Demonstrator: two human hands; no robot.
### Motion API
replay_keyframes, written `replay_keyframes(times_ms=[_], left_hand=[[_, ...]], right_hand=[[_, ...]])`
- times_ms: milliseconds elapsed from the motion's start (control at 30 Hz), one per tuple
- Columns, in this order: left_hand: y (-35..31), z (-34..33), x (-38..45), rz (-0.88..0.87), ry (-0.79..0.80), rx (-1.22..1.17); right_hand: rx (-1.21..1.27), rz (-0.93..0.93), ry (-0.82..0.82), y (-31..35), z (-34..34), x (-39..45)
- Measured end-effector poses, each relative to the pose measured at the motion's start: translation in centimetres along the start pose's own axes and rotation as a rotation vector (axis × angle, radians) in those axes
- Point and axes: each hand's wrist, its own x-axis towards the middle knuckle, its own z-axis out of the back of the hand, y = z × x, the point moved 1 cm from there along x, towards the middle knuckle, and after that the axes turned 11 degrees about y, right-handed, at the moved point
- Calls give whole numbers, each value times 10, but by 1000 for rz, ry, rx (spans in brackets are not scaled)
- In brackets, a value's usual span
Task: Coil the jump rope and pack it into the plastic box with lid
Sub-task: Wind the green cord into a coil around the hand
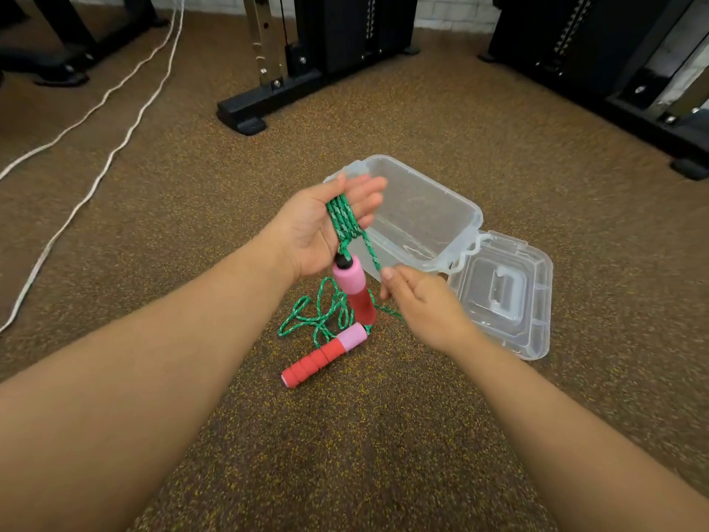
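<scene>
Around my arms the speckled brown floor (383, 435) lies bare and wide on every near side. Black machine bases (245, 117) stand well apart at the far edge, and two white cords (115, 120) run along the floor far to my left.

The clear plastic box (426, 213) sits open on the floor just beyond my hands, its lid (502, 293) swung flat to the right, still joined at the hinge.

My left hand (326, 224) is raised palm up, fingers loosely spread, with several turns of the green rope (343, 216) wrapped across the palm and fingers. One pink-and-red handle (355, 289) hangs from those turns just below the palm, off the floor.

My right hand (418, 301) pinches a single strand of the rope between thumb and fingertips, just beside the hanging handle. Beneath both hands, loose loops of rope lie on the floor, ending at the second handle (326, 355), which lies flat there.
</scene>
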Motion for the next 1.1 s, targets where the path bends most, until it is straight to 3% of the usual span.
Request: replay_keyframes(times_ms=[100,267,433,567,667,900,1100], left_hand=[[1,3,2,5,-98,13],[7,0,-2,126,-132,288],[14,-5,-10,214,70,588],[15,-6,-12,350,230,692],[13,-3,-14,418,291,707],[13,-11,-15,430,390,598],[9,-9,-11,269,238,312]], right_hand=[[-168,73,60,11,2,-3],[-34,238,55,43,7,-3],[305,282,-32,63,28,2],[348,218,-129,57,44,7],[244,158,-187,43,46,12],[261,26,-225,23,38,17],[341,-37,-201,2,13,18]])
